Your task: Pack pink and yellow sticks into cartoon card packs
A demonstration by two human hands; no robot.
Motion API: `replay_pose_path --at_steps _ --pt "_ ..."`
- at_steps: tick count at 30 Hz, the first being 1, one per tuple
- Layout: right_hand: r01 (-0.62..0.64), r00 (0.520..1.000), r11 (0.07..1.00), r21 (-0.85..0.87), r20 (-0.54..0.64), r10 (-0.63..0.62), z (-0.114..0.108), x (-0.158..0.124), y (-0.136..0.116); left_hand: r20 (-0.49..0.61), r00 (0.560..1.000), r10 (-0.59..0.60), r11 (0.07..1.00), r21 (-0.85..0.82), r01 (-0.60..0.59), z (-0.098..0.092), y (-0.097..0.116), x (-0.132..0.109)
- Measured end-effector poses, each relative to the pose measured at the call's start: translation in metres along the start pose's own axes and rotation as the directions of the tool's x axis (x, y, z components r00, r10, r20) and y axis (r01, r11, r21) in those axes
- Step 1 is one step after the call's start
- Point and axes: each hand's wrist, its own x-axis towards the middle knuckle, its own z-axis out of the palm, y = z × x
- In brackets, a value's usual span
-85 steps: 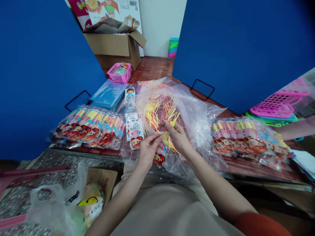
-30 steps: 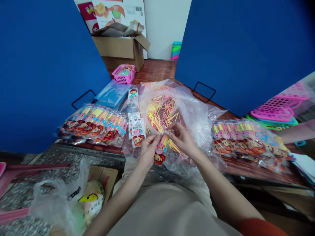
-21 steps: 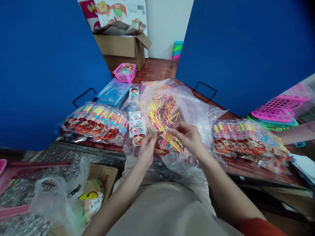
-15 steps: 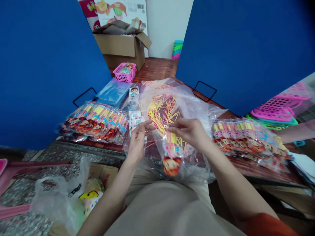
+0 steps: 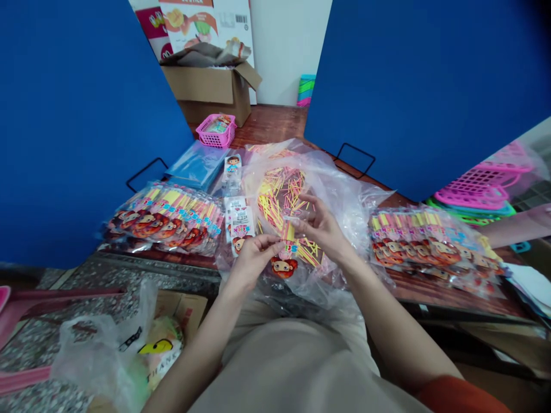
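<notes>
- Left hand point(image 5: 252, 258) pinches the near end of a small packet point(image 5: 285, 255) of sticks.
- Right hand point(image 5: 321, 226) pinches its far, open end.
- Packet sits above the big clear bag point(image 5: 344, 201), centre of the table point(image 5: 275, 123).

Yellow and pink sticks point(image 5: 282, 198) in a clear bag point(image 5: 344, 201); a pink basket point(image 5: 215, 131); blue partition panels point(image 5: 81, 115)

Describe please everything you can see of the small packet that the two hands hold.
The small packet is a narrow clear plastic sleeve with a cartoon face printed at its lower end and yellow and pink sticks inside. It hangs roughly upright above the big clear bag of loose sticks. The left hand pinches its left side; the right hand holds its top.
</notes>
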Motion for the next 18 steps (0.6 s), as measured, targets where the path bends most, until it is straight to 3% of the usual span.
replay_pose_path --at_steps 5,9,13,18 --pt "-0.035 0.999 0.999 0.039 0.029 0.033 0.008 -0.009 0.022 -0.009 1.000 0.014 0.999 0.037 -0.013 -0.003 -0.002 0.004" --pt "0.004 1.000 1.000 -0.005 -0.007 -0.004 0.011 -0.011 0.024 0.014 0.998 -0.054 0.998 0.046 0.053 -0.001 -0.004 0.004" --pt "0.046 0.998 0.997 -0.063 -0.042 -0.049 0.014 -0.010 0.024 0.010 0.999 -0.049 0.999 0.023 0.049 0.000 -0.005 0.004" --pt "-0.011 1.000 0.994 0.109 -0.018 0.013 0.019 -0.008 0.033 -0.035 0.998 -0.055 0.998 -0.023 0.054 -0.004 -0.008 0.007"
